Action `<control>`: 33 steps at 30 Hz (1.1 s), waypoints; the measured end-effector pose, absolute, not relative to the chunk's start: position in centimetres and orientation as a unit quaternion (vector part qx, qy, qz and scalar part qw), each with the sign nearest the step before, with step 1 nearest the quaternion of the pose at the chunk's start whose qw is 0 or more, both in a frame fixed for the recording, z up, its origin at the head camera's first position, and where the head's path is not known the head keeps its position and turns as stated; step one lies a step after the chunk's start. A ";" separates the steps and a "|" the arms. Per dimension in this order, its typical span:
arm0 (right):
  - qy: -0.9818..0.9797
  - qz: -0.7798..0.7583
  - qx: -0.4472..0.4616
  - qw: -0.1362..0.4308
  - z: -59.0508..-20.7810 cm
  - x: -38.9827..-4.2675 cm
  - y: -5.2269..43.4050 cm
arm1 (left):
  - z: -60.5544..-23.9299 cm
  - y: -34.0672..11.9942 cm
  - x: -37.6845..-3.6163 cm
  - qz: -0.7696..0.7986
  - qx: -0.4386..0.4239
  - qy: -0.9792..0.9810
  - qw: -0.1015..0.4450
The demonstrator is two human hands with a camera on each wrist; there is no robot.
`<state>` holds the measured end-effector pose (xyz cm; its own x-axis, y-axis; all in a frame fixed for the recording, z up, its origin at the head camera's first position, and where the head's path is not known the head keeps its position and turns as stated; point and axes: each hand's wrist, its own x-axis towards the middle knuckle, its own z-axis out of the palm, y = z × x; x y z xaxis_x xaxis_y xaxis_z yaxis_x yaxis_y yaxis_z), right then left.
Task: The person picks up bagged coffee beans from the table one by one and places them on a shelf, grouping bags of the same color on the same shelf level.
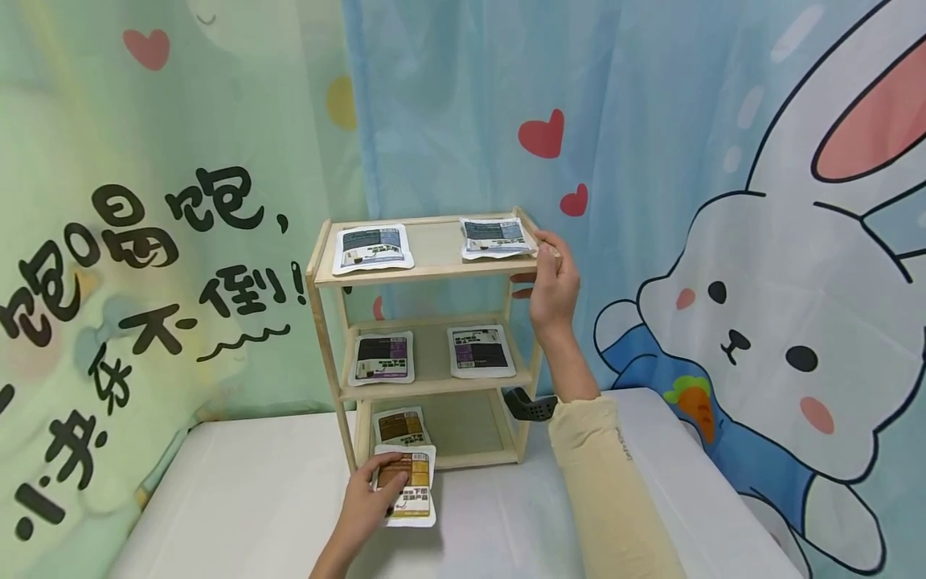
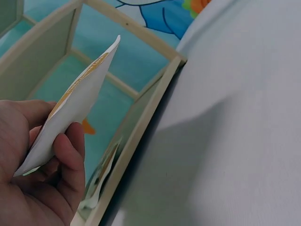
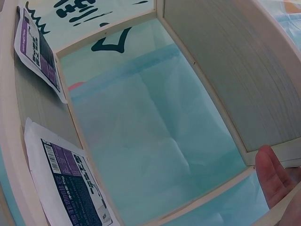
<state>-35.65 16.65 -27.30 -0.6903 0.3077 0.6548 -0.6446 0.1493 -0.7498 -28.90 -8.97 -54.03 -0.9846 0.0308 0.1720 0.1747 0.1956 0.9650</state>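
A three-tier wooden shelf (image 1: 427,273) stands on a white table (image 1: 253,482). My left hand (image 1: 372,497) pinches a brown-and-orange packet (image 1: 408,482) just in front of the bottom tier. In the left wrist view this packet (image 2: 75,103) tilts up toward the shelf frame (image 2: 141,127). A matching packet (image 1: 400,426) lies on the bottom tier. My right hand (image 1: 551,281) grips the right end of the top tier, thumb underneath. Two blue-grey packets (image 1: 372,248) lie on top. Two purple packets (image 1: 481,351) lie on the middle tier, where the right wrist view shows a purple packet (image 3: 70,188).
Cartoon curtains hang close behind the shelf, a rabbit print (image 1: 781,322) on the right and black lettering (image 1: 145,265) on the left. The table runs left and right of the shelf. A black wrist mount (image 1: 531,406) sits on my right forearm beside the lower tier.
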 end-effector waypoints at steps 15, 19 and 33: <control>-0.664 0.636 0.120 0.374 -27.1 -35.5 16.5 | -54.8 -6.2 -30.5 -0.627 -0.082 -0.772 0.060; -0.664 0.637 0.122 0.373 -27.4 -36.1 16.8 | -54.9 -5.4 -30.9 -0.621 -0.083 -0.777 0.063; -0.652 0.644 0.127 0.380 -29.3 -38.8 17.7 | -54.7 -3.1 -32.4 -0.609 -0.095 -0.785 0.066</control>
<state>-38.83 17.72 -29.27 -0.6787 0.3240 0.6591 -0.6551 0.1387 -0.7427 -32.45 -3.15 -54.74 -0.9732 0.0692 0.2192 0.2295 0.2408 0.9431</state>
